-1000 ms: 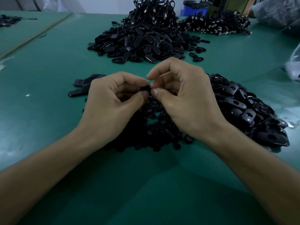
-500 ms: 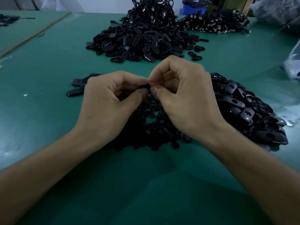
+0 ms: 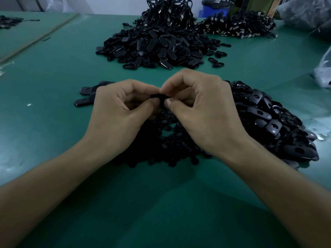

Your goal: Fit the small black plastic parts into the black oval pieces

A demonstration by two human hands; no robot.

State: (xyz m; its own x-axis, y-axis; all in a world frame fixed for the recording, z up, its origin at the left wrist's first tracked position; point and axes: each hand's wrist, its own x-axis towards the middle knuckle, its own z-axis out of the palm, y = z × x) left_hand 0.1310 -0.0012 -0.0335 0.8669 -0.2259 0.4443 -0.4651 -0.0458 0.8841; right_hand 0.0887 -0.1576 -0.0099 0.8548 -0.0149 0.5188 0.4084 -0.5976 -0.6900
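Your left hand (image 3: 118, 111) and your right hand (image 3: 202, 108) meet fingertip to fingertip above the green tabletop (image 3: 53, 68), both with fingers curled in. Between them you hold a black piece (image 3: 158, 97): the grip of each hand is a narrow pinch on it, thumb below and forefinger above, the left from its left side and the right from its right side. So much of it is hidden by your fingers that you cannot tell whether it is an oval piece, a small part, or the two together.

Directly under your hands and wrists lies a low heap of small black parts (image 3: 172, 142), spread on the tabletop and partly covered by your forearms. Just to the right of it, touching its edge, is a pile of oval pieces (image 3: 268, 119), glossy, several showing a hole in the face. A few more loose ovals (image 3: 86, 90) lie flat just beyond your left hand.

Farther back, well apart from your hands, stands a large mound of black pieces (image 3: 157, 45), with looped black cords heaped on top of it. Behind and to the right of that is another heap of corded parts (image 3: 238, 27) with pale metal ends. A blue bin (image 3: 213, 9) stands past the far edge, and a clear plastic bag (image 3: 322, 72) sits at the right edge
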